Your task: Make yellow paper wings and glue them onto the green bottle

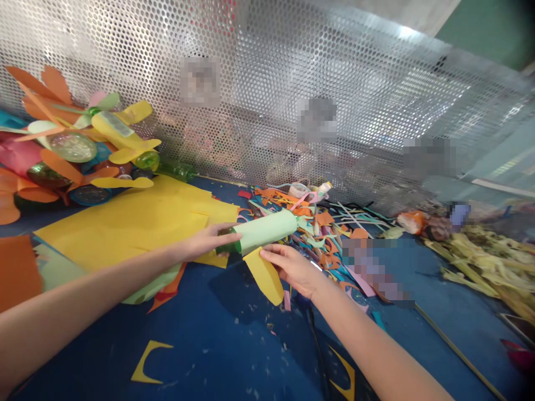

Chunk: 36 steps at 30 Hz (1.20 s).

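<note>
My left hand [210, 239] is closed round the end of a green plastic bottle [229, 240] wrapped in pale green paper [270, 228]. The bottle lies tilted above the blue surface, its other end pointing right. In my right hand [288, 264] a yellow paper strip [264, 277] with a rounded end is pinched between thumb and fingers. Its upper edge is close under the bottle's wrapping; whether they touch I cannot tell. Some fingers of my right hand are hidden behind the strip.
Yellow paper sheets [137, 223] lie at left, below a pile of bottles with paper blades [121, 133]. Coloured scraps [326, 239] and a tape roll [298, 190] lie beyond my hands. A perforated metal panel [259, 72] stands behind. Dry husks [497, 256] lie at right.
</note>
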Each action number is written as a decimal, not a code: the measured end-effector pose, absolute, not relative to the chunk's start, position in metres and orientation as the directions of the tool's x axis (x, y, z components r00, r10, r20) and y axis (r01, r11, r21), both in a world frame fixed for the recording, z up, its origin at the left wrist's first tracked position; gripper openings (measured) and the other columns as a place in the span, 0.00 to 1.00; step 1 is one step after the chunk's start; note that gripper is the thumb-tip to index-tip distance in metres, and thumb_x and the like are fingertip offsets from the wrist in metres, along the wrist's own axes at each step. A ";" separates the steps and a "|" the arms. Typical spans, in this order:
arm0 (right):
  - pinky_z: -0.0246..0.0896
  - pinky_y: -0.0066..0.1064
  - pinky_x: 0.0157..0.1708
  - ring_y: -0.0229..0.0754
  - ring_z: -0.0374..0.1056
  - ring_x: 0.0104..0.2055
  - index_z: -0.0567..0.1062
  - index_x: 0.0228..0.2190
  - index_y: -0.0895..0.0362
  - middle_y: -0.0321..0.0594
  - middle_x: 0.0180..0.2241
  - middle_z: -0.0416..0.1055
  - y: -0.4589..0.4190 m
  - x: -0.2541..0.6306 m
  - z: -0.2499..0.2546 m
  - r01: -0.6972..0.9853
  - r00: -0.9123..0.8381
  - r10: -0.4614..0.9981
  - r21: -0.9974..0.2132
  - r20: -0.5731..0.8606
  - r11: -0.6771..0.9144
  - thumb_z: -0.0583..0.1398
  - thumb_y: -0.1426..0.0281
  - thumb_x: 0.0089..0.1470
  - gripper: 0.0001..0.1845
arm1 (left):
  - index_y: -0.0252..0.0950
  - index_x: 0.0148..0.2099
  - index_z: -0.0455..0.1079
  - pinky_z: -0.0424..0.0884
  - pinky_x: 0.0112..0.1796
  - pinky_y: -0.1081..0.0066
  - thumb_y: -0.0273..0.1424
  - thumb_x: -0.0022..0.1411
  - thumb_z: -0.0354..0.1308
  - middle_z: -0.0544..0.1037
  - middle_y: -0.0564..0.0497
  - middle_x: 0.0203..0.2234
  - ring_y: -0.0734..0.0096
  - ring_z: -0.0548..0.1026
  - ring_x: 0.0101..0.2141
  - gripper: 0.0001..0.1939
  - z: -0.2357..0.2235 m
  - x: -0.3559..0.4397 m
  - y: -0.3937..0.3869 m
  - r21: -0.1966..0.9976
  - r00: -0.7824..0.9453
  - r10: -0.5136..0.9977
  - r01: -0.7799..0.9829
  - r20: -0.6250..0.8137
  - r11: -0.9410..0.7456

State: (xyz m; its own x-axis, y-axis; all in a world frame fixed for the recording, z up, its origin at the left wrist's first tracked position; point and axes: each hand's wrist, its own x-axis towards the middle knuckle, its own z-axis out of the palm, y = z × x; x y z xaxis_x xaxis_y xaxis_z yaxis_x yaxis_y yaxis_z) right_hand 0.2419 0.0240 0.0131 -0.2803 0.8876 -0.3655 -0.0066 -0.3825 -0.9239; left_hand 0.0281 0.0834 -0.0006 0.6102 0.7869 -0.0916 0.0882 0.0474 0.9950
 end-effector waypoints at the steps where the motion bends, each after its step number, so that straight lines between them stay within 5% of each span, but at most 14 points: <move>1: 0.63 0.27 0.35 0.37 0.70 0.33 0.75 0.31 0.57 0.38 0.31 0.75 0.024 0.241 0.013 -0.005 -0.251 0.901 -0.931 -0.353 -0.366 0.64 0.63 0.43 0.13 | 0.37 0.56 0.59 0.57 0.21 0.77 0.43 0.55 0.55 0.71 0.51 0.30 0.77 0.64 0.23 0.29 -0.001 0.028 0.083 0.995 0.614 0.784 0.088 -0.091 0.047; 29: 0.64 0.30 0.32 0.43 0.71 0.31 0.75 0.25 0.58 0.38 0.26 0.75 0.024 0.229 0.012 -0.059 -0.080 0.963 -0.963 -0.256 -0.261 0.64 0.64 0.41 0.10 | 0.37 0.58 0.57 0.62 0.22 0.74 0.40 0.55 0.55 0.71 0.50 0.30 0.76 0.65 0.22 0.29 -0.001 0.028 0.083 0.986 0.622 0.780 0.159 -0.067 -0.042; 36: 0.63 0.31 0.31 0.44 0.70 0.30 0.75 0.24 0.60 0.41 0.26 0.75 0.028 0.229 0.002 -0.001 -0.026 0.979 -0.979 -0.204 -0.204 0.64 0.61 0.39 0.13 | 0.41 0.60 0.53 0.66 0.28 0.71 0.39 0.48 0.62 0.74 0.51 0.31 0.70 0.70 0.25 0.38 -0.007 0.026 0.086 0.930 0.598 0.800 0.321 -0.052 -0.179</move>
